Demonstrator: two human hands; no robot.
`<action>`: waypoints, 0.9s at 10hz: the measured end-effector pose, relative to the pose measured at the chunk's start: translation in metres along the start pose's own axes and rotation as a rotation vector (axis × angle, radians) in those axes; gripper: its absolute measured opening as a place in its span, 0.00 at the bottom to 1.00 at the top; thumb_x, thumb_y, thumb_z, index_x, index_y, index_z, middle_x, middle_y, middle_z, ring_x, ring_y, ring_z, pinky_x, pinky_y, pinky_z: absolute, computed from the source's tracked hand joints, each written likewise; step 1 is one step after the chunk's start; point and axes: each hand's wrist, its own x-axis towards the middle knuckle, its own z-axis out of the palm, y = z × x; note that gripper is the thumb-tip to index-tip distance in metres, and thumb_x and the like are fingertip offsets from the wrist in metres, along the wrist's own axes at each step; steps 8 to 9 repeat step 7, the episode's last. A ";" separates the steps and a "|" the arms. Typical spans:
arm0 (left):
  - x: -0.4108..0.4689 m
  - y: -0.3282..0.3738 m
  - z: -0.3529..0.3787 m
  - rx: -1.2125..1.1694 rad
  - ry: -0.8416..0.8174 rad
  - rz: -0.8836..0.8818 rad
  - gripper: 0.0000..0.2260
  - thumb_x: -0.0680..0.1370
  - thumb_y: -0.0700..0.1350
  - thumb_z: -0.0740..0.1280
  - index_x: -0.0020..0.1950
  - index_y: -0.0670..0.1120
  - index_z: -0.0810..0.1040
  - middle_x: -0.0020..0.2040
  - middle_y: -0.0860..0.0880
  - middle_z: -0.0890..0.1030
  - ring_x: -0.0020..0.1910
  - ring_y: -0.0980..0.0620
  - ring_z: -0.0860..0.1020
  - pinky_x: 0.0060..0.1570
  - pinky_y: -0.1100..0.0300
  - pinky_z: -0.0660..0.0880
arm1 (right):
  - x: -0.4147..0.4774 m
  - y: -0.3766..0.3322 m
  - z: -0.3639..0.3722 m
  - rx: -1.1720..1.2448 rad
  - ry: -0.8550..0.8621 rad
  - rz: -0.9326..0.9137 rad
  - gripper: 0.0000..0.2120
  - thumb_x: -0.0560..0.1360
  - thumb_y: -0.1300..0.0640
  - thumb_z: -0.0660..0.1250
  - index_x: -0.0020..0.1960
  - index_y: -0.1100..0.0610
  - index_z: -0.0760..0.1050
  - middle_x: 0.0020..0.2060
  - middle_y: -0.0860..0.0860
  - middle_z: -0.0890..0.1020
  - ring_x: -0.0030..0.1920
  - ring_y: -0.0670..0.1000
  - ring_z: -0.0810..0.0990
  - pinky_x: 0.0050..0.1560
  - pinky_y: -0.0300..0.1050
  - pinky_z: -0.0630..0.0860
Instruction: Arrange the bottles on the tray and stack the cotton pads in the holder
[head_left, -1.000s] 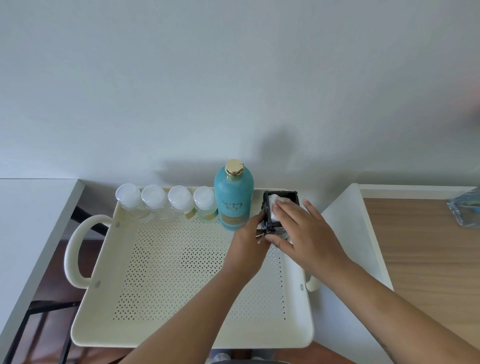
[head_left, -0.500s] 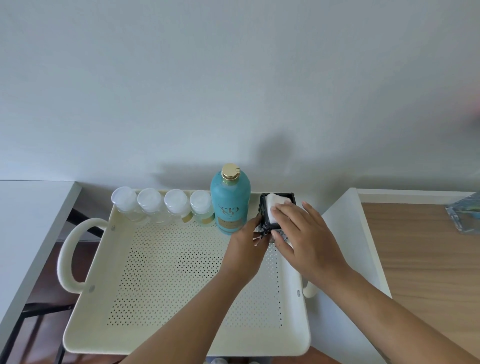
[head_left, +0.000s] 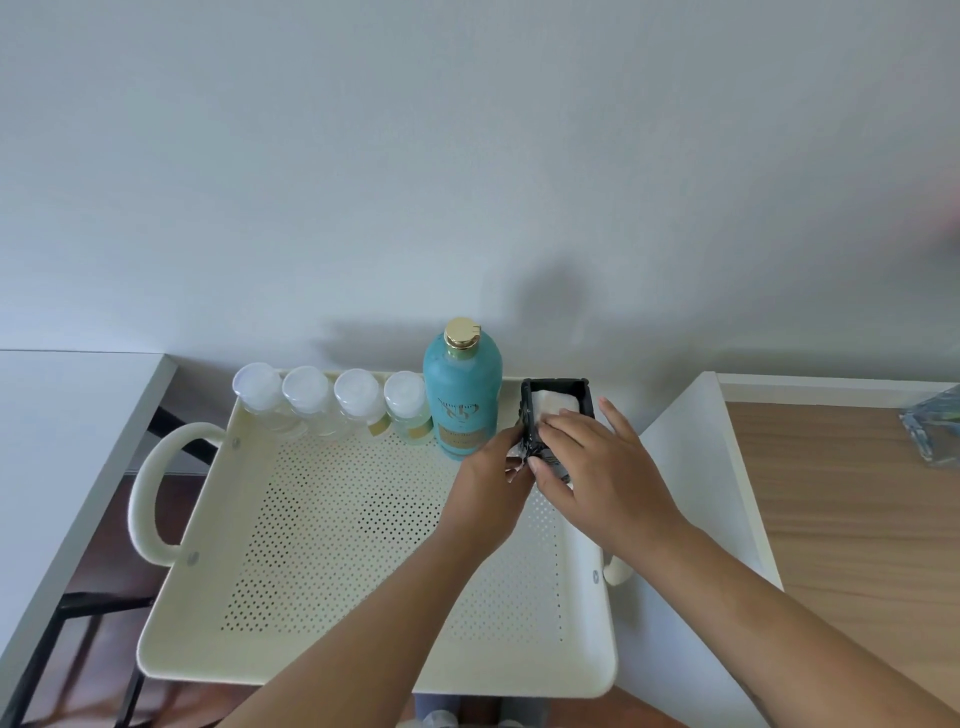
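Observation:
A cream perforated tray (head_left: 363, 525) with side handles holds several small clear bottles with white caps (head_left: 332, 402) in a row along its far edge. Beside them stands a tall teal bottle (head_left: 462, 395) with a gold cap. At the far right corner stands a black holder (head_left: 558, 389) with white cotton pads (head_left: 553, 402) showing at its top. My left hand (head_left: 493, 483) grips the holder's left side. My right hand (head_left: 597, 462) lies over the holder's front, fingers pressing on the pads. The holder's lower part is hidden by my hands.
A white table (head_left: 57, 441) stands to the left of the tray, with dark frame legs below it. To the right is a white ledge (head_left: 691, 493) and a wooden surface (head_left: 857, 519) with a clear plastic item (head_left: 935, 431) at its far edge. A plain wall is behind.
The view has shifted slightly. My hands stay on the holder, and my right fingers have slid a little over the pads at its top.

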 end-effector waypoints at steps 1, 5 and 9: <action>-0.005 0.001 -0.004 0.013 0.018 -0.011 0.14 0.77 0.42 0.67 0.62 0.51 0.77 0.47 0.66 0.78 0.47 0.61 0.81 0.46 0.72 0.77 | -0.001 0.000 -0.002 0.021 0.011 0.006 0.16 0.76 0.50 0.65 0.58 0.58 0.80 0.56 0.51 0.83 0.59 0.51 0.80 0.72 0.56 0.62; -0.056 -0.010 -0.056 0.283 0.134 -0.033 0.09 0.78 0.44 0.68 0.57 0.47 0.79 0.48 0.53 0.82 0.46 0.54 0.80 0.48 0.56 0.79 | -0.029 -0.037 -0.005 0.211 0.234 0.036 0.09 0.74 0.61 0.67 0.53 0.59 0.81 0.50 0.52 0.83 0.53 0.54 0.80 0.54 0.48 0.74; -0.087 -0.044 -0.098 0.539 0.141 -0.123 0.14 0.78 0.50 0.67 0.63 0.49 0.77 0.59 0.53 0.80 0.59 0.52 0.77 0.57 0.58 0.73 | -0.044 -0.083 0.036 0.319 -0.024 0.177 0.13 0.76 0.58 0.66 0.59 0.58 0.80 0.55 0.51 0.82 0.56 0.54 0.79 0.55 0.50 0.76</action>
